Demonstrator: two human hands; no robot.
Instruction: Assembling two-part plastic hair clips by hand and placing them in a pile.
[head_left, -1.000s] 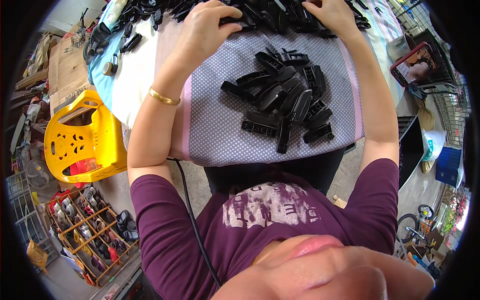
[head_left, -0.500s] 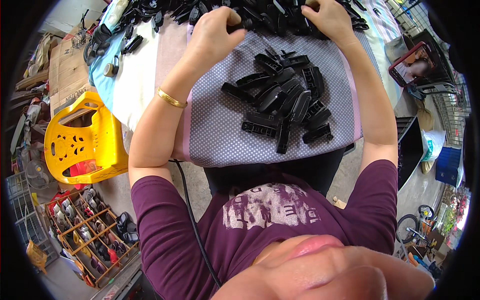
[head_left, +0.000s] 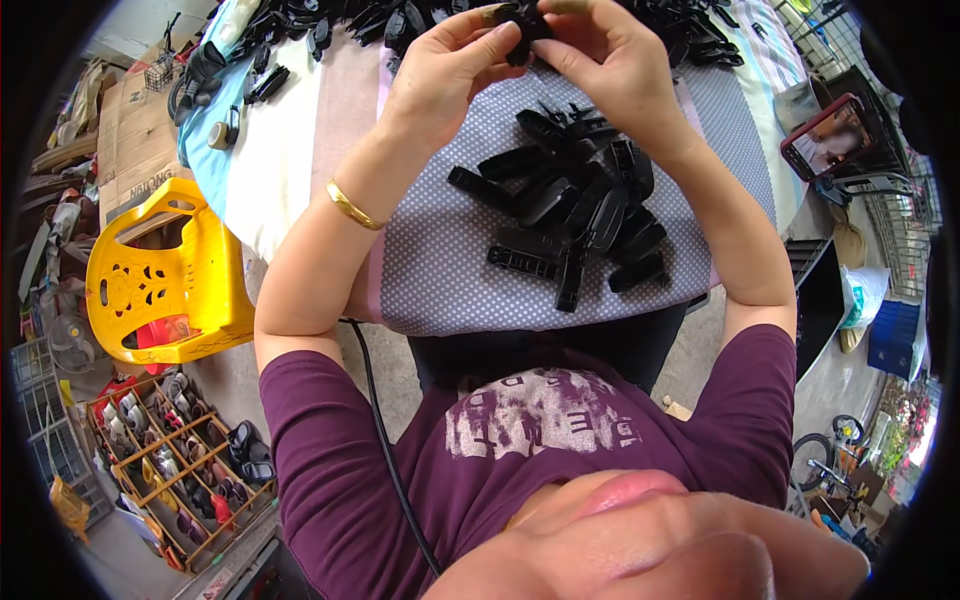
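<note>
Above the far part of the table, my left hand [head_left: 448, 82] and my right hand [head_left: 612, 78] are close together. Both are closed on one small black plastic piece [head_left: 521, 32], pinched between thumbs and fingers. Its exact shape is partly hidden by the fingers. Nearer to me, a loose heap of long black plastic clips [head_left: 560, 200], some showing comb-like slots, lies on the grey dotted cloth [head_left: 430, 270]. Beyond my hands, a larger mass of similar black parts [head_left: 385, 22] runs along the far side of the table.
A yellow plastic chair [head_left: 215, 290] stands to the left. At the right, a phone [head_left: 828, 138] is propped up by the table's edge. A small round object [head_left: 218, 136] lies on the table's left. A shoe rack [head_left: 185, 465] sits on the floor at lower left.
My hands were apart over the far parts, the left one pinching a black piece. They have come together and nearer to me, both now on a black piece.
</note>
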